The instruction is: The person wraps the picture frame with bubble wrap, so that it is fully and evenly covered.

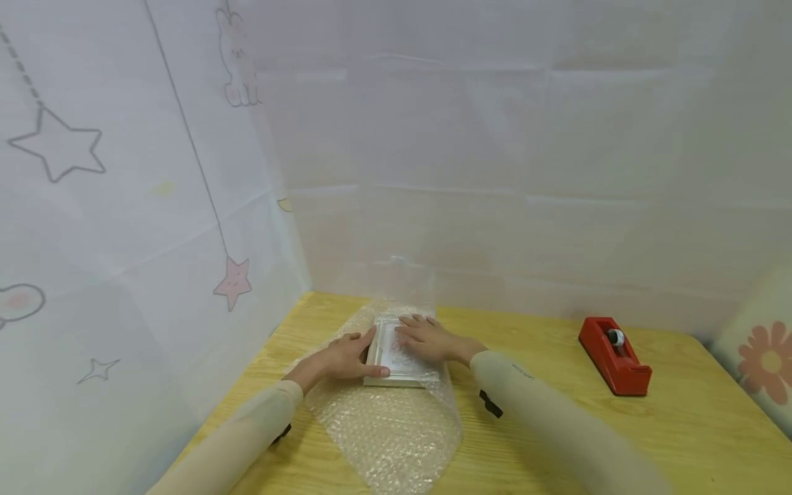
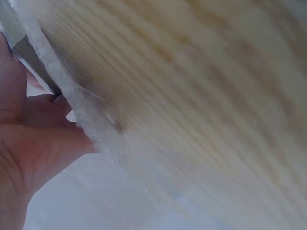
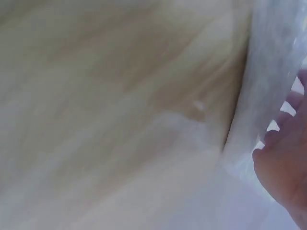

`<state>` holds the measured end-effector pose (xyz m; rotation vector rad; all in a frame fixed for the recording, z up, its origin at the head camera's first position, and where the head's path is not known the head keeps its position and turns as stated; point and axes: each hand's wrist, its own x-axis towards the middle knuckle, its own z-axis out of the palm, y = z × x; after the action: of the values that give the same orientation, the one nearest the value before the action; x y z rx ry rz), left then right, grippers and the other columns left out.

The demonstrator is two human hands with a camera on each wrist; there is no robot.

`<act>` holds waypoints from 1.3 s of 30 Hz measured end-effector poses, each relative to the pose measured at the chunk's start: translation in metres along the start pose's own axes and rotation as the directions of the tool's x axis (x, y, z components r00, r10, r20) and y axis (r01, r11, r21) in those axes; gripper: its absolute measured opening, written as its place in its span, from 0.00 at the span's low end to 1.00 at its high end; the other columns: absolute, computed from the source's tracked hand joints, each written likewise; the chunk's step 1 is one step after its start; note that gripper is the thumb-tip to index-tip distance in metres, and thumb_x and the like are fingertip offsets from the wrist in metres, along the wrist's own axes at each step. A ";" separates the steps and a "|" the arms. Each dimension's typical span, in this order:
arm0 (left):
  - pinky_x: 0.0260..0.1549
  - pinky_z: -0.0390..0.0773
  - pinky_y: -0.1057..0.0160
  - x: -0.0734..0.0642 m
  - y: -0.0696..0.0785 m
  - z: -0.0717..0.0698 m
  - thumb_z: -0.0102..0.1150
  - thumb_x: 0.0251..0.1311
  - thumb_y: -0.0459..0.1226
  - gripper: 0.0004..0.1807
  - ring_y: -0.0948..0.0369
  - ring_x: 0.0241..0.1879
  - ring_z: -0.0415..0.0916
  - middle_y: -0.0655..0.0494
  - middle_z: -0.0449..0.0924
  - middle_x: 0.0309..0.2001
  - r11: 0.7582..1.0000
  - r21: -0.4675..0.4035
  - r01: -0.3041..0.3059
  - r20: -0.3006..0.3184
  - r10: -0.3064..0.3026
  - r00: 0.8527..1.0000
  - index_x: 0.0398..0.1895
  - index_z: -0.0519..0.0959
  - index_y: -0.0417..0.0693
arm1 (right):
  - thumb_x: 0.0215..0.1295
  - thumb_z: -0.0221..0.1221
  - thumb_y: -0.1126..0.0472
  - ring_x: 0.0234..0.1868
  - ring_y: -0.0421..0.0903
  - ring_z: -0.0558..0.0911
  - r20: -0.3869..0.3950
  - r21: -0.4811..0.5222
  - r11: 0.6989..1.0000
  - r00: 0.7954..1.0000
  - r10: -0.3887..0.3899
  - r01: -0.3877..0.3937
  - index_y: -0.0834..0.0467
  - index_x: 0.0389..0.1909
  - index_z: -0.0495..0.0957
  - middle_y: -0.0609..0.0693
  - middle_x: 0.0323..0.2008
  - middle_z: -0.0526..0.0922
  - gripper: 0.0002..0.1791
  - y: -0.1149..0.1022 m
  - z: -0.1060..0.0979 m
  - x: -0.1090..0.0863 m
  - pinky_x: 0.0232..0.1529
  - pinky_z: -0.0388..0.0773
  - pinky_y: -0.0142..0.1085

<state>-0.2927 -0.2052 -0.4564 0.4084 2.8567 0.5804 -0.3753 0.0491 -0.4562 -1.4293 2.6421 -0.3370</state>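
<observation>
A white picture frame (image 1: 388,349) lies flat on a sheet of bubble wrap (image 1: 396,430), part of which is folded over its right side. At the frame's left edge my left hand (image 1: 342,357) grips it, thumb over the near left corner. In the left wrist view, the left palm (image 2: 33,139) sits against the frame's side and the wrap's edge. My right hand (image 1: 430,339) presses the folded wrap onto the frame with fingers straight. Part of that hand (image 3: 288,148) shows beside the wrap in the right wrist view.
A red tape dispenser (image 1: 612,361) with a roll in it stands on the right of the wooden table (image 1: 526,399). Loose bubble wrap spreads toward the near edge and rises behind the frame. White sheets with drawings (image 1: 433,137) hang at the back and left.
</observation>
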 end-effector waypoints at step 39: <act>0.66 0.53 0.32 0.004 -0.005 0.007 0.55 0.55 0.75 0.64 0.39 0.74 0.51 0.38 0.58 0.75 0.999 0.045 -0.019 -0.017 0.019 1.000 0.84 0.44 0.50 | 0.80 0.29 0.32 0.79 0.63 0.45 -0.019 -0.280 0.954 0.995 0.102 -0.103 0.44 0.83 0.47 0.50 0.81 0.48 0.38 -0.006 0.030 0.003 0.71 0.40 0.65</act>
<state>-0.2955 -0.2056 -0.4653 0.4403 2.8899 0.5272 -0.3657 0.0398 -0.4841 -1.3536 2.8446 0.0496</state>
